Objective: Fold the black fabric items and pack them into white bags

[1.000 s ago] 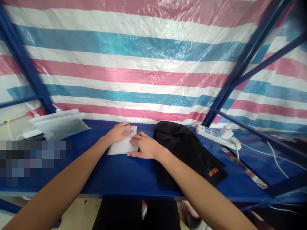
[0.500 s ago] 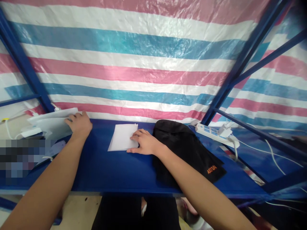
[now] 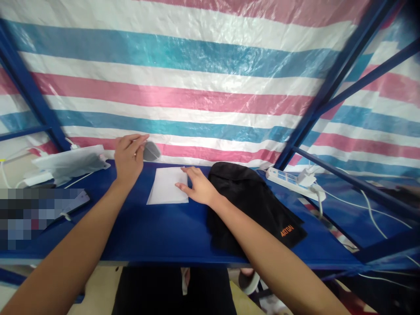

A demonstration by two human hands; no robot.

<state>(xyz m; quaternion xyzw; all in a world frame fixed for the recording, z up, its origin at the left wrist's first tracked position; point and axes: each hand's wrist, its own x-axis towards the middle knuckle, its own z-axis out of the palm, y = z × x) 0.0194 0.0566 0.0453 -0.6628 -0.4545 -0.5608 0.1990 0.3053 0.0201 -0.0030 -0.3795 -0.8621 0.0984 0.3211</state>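
The paper (image 3: 166, 187) lies flat on the counter (image 3: 157, 234), seemingly in place, the right hand (image 3: 200, 187) spread at its right edge, while the grey piece (image 3: 152, 151), pinched in the raised left hand (image 3: 127, 159) beyond the paper, is not yet down

Riding on the person's head, the single camera peers forward and down, close over the blue tabletop (image 3: 147, 232) from its near side, squarely facing the striped plastic sheet (image 3: 183, 92) beyond the far edge.
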